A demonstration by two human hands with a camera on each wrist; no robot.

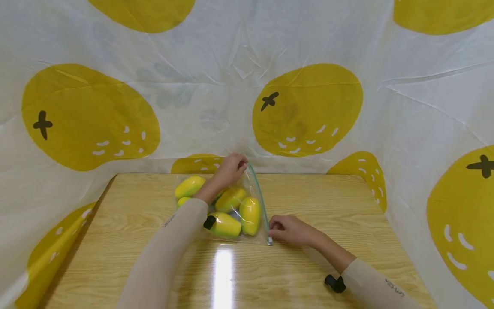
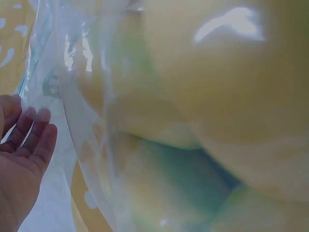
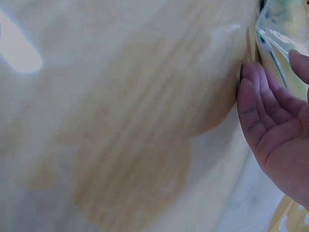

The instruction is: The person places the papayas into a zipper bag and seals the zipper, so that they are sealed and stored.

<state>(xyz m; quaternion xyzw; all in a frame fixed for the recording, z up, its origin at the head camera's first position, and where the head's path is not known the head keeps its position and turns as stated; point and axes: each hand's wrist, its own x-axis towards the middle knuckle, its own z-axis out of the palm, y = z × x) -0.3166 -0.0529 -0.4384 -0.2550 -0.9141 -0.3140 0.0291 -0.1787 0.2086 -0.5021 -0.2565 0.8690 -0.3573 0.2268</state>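
Observation:
A clear zip bag (image 1: 252, 182) lies on the table with several yellow-green mangoes (image 1: 250, 216) inside. Its teal zip strip (image 1: 260, 197) runs down the right side, and a pale slider (image 1: 269, 240) sits at the near end. At the far end of the strip, my left hand (image 1: 230, 169) pinches the bag's corner between thumb and fingers. My right hand (image 1: 291, 230) is beside the strip's near end, fingertips close to the slider. In the right wrist view, thumb and fingers of the right hand (image 3: 280, 121) stand apart; contact with the bag is unclear.
The wooden table (image 1: 135, 240) reflects a bright light in front of the bag. A white cloth (image 1: 216, 111) printed with yellow fruit hangs behind the table and along both sides. Black straps (image 1: 335, 283) are on both wrists.

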